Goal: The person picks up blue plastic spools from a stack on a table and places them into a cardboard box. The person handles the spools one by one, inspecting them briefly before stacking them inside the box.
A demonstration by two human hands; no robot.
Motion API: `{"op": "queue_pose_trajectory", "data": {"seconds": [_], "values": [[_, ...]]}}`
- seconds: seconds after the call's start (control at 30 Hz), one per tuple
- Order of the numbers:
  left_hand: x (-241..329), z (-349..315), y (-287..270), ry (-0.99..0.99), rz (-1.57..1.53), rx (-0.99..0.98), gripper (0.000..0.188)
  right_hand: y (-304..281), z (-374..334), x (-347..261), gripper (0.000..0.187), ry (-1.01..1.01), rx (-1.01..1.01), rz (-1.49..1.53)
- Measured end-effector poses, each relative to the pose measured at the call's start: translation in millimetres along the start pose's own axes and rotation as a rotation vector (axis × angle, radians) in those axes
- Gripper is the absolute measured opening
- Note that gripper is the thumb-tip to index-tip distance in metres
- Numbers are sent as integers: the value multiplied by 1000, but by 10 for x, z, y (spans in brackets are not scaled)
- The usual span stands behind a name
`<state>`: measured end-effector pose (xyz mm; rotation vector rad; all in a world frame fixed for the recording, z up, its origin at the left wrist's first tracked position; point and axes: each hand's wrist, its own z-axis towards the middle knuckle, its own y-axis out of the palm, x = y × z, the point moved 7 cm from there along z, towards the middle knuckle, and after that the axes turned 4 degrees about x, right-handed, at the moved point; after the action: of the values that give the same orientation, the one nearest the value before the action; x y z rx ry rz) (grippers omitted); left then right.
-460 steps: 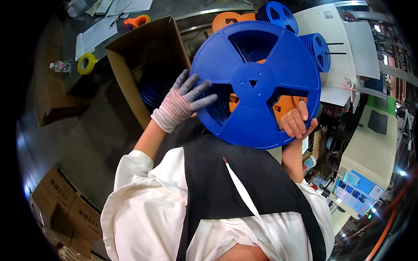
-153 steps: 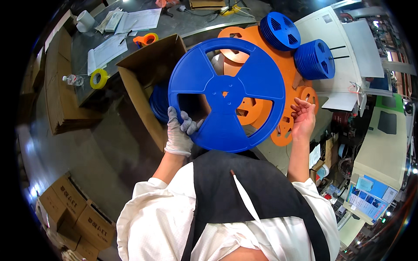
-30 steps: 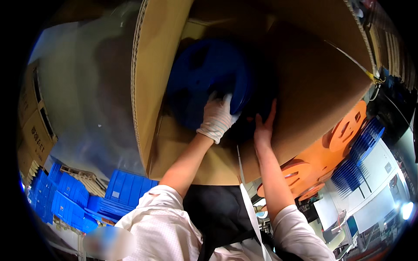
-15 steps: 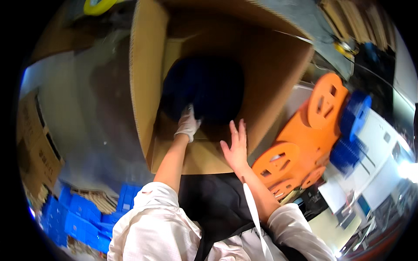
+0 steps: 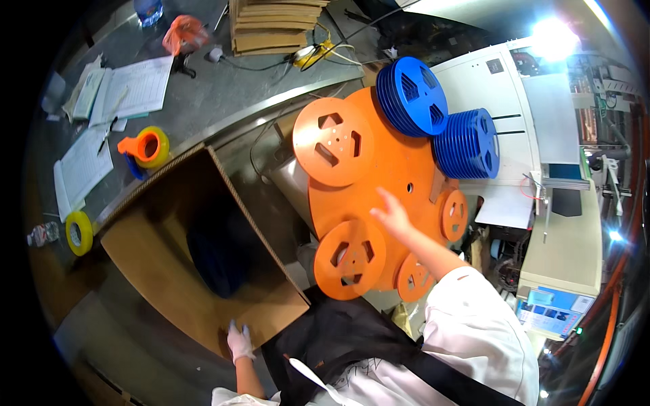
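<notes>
A tall open cardboard box (image 5: pixel 159 271) stands at the left, with dark blue round reels (image 5: pixel 215 260) in shadow inside it. My left hand (image 5: pixel 240 342), in a white glove, grips the box's near rim, fingers over the inner side. Bare and with fingers apart, my right hand (image 5: pixel 393 215) hangs over a large orange round board (image 5: pixel 369 203), holding nothing. Orange slotted discs lie around the board, one at its far left (image 5: pixel 333 142) and another nearer me (image 5: pixel 349 260). Beyond my right hand are two stacks of blue reels, an upper one (image 5: pixel 413 97) and a lower one (image 5: pixel 467 144).
A grey metal table (image 5: pixel 210 95) runs along the back left. On it are paper sheets (image 5: pixel 132 88), a tape dispenser (image 5: pixel 147 147), a yellow tape roll (image 5: pixel 79 233) and stacked flat cardboard (image 5: pixel 274 27). White machinery (image 5: pixel 487 81) stands at the right.
The view has swung right, toward the orange board. My left hand has come from deep inside the box to its rim. My right hand has left the box and reached over the board.
</notes>
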<state>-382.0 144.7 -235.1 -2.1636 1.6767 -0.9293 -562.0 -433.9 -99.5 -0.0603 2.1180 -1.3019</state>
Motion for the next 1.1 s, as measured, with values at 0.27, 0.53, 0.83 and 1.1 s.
{"op": "queue_pose_trajectory", "data": {"seconds": [0.27, 0.53, 0.83, 1.1], "values": [[-599, -1367, 473, -184, 96, 136, 38, -1400, 2849, 250, 78, -152, 599, 152], [-1352, -1923, 1529, -624, -630, -65, 39, -944, 4162, 957, 75, 364, 76, 55], [-747, -1701, 980, -275, -247, -92, 42, -881, 3187, 710, 71, 94, -60, 275], [91, -1131, 233, 63, -42, -23, 40, -2187, 1231, -495, 38, 82, -73, 786]]}}
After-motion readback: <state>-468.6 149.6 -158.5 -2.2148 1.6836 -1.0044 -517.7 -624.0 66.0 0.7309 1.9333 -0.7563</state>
